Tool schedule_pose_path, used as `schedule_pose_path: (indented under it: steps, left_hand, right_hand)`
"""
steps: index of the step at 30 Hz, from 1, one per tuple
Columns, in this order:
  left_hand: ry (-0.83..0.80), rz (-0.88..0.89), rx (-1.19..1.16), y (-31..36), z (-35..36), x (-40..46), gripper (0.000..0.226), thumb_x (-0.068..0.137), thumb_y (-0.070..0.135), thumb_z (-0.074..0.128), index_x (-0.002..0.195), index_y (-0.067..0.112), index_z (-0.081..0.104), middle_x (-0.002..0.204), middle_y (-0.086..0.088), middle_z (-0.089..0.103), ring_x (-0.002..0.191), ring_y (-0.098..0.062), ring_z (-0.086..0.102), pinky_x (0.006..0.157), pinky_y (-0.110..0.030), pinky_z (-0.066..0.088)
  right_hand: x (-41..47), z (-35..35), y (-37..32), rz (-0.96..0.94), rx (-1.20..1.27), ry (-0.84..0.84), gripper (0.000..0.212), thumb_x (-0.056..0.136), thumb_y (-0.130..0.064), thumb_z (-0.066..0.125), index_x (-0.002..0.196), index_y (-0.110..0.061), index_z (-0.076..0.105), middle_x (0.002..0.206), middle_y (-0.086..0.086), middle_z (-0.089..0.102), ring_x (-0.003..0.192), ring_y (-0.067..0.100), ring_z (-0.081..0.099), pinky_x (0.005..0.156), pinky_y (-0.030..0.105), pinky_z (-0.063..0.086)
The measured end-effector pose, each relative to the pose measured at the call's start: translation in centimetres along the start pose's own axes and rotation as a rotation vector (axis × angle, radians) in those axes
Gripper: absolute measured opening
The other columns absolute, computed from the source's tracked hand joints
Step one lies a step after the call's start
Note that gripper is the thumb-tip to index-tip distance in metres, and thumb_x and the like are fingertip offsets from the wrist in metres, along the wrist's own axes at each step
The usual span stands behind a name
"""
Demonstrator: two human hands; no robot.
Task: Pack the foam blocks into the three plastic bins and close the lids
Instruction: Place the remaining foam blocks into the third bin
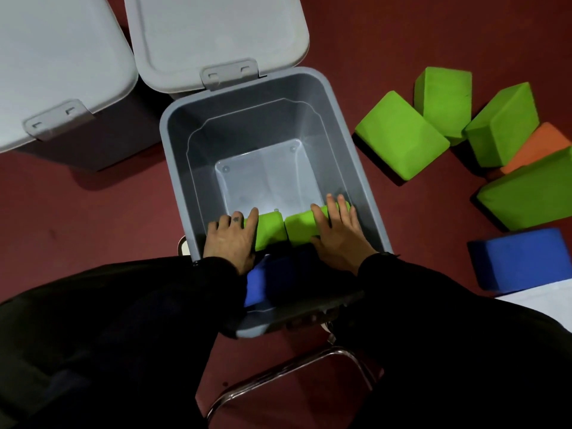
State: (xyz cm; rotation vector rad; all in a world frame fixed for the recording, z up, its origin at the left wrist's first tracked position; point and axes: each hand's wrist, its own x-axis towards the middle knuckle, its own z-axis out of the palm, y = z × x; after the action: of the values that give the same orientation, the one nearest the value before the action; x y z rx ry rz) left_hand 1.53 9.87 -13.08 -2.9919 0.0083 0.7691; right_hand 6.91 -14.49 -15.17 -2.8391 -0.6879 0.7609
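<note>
An open grey plastic bin (pixel 340 125) stands in the middle of the red floor. Inside it, against the near wall, two green foam blocks stand side by side. My left hand (pixel 230 239) grips the left green block (pixel 269 230) from above. Over the right green block (pixel 301 226) lies my right hand (pixel 337 235), fingers curled over its far edge. A blue foam block (pixel 258 281) sits in the bin just below my wrists. Two more bins stand at the back: a closed one (pixel 55 66) on the left and another (pixel 216 35) behind the open bin.
On the floor to the right lie several green foam blocks (pixel 399 134), an orange block (pixel 541 147) and a blue block (pixel 520 258). A white sheet (pixel 544 301) lies at the right edge. A chrome chair frame (pixel 291 370) shows between my legs.
</note>
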Motion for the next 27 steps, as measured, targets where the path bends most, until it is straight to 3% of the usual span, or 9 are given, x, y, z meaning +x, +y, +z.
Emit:
schedule_pose_path:
  steps: [3,7,10,13,16,18,22,25,27]
  left_hand:
    - [-0.012,0.069,-0.051,-0.6,-0.6,0.3,0.094,0.065,0.064,0.072,0.140,0.025,0.032,0.133,-0.009,0.048,0.111,-0.036,0.051,0.090,-0.047,0.046]
    - [-0.090,0.071,-0.107,-0.1,-0.6,0.1,0.092,0.059,0.063,0.074,0.132,0.024,0.034,0.132,-0.008,0.044,0.116,-0.035,0.047,0.090,-0.051,0.045]
    - [-0.228,0.030,-0.230,0.0,-0.7,0.3,0.085,0.062,0.065,0.071,0.126,0.024,0.035,0.131,-0.006,0.045,0.119,-0.032,0.048,0.096,-0.051,0.043]
    - [-0.317,0.002,-0.367,0.1,-1.5,0.7,0.068,0.072,0.076,0.061,0.108,0.025,0.036,0.111,-0.003,0.052,0.100,-0.031,0.057,0.086,-0.045,0.048]
    - [-0.216,0.001,-0.274,1.5,0.2,-0.3,0.069,0.084,0.070,0.053,0.135,0.027,0.034,0.136,-0.003,0.049,0.121,-0.032,0.053,0.098,-0.047,0.043]
    - [-0.165,-0.020,-0.224,2.0,1.9,-1.0,0.086,0.085,0.073,0.047,0.154,0.034,0.016,0.158,0.000,0.031,0.139,-0.031,0.037,0.109,-0.050,0.033]
    - [-0.193,-0.064,-0.206,2.1,2.1,-0.7,0.099,0.080,0.077,0.044,0.157,0.034,-0.001,0.166,-0.003,0.012,0.146,-0.033,0.025,0.112,-0.051,0.027]
    - [-0.238,-0.081,-0.210,2.5,1.4,-0.7,0.103,0.080,0.076,0.045,0.157,0.031,-0.007,0.166,-0.005,0.009,0.149,-0.031,0.020,0.113,-0.054,0.023]
    - [-0.219,-0.070,-0.249,2.4,1.2,-1.0,0.103,0.081,0.074,0.047,0.158,0.028,-0.003,0.166,-0.006,0.013,0.149,-0.029,0.021,0.115,-0.054,0.023]
  right_hand:
    - [0.3,0.0,0.7,0.007,0.041,0.057,0.074,0.081,-0.044,0.046,0.147,-0.009,0.048,0.156,0.030,0.035,0.144,0.056,0.031,0.109,0.073,0.029]
    - [0.3,-0.3,0.8,0.019,0.100,0.007,0.080,0.078,-0.046,0.036,0.152,-0.014,0.043,0.162,0.023,0.026,0.151,0.050,0.016,0.117,0.070,0.017]
    - [0.5,-0.3,0.7,-0.009,0.077,-0.022,0.086,0.082,-0.061,0.031,0.158,-0.020,0.032,0.167,0.018,0.015,0.155,0.044,0.005,0.121,0.067,0.008]
    - [0.5,-0.2,0.8,0.011,0.039,-0.002,0.087,0.089,-0.075,0.024,0.160,-0.025,0.028,0.168,0.016,0.015,0.156,0.040,0.008,0.122,0.062,0.010]
    - [0.3,0.0,0.9,0.000,-0.082,0.095,0.071,0.096,-0.064,0.035,0.150,-0.019,0.045,0.158,0.023,0.035,0.147,0.045,0.032,0.114,0.066,0.030]
    - [0.3,0.0,0.4,0.001,-0.163,0.103,0.067,0.096,-0.060,0.042,0.144,-0.015,0.050,0.153,0.025,0.042,0.143,0.046,0.036,0.116,0.068,0.023]
    - [0.3,0.2,-0.4,0.000,-0.214,0.080,0.067,0.099,-0.057,0.040,0.144,-0.009,0.049,0.152,0.030,0.040,0.143,0.050,0.034,0.116,0.067,0.023]
    - [0.4,-0.5,-0.6,0.028,-0.162,-0.032,0.071,0.097,-0.059,0.035,0.147,-0.010,0.048,0.155,0.031,0.036,0.144,0.050,0.033,0.113,0.068,0.030]
    - [0.6,-1.5,-0.7,0.024,-0.101,-0.069,0.076,0.095,-0.063,0.038,0.153,-0.014,0.040,0.160,0.029,0.027,0.150,0.048,0.023,0.117,0.068,0.023]
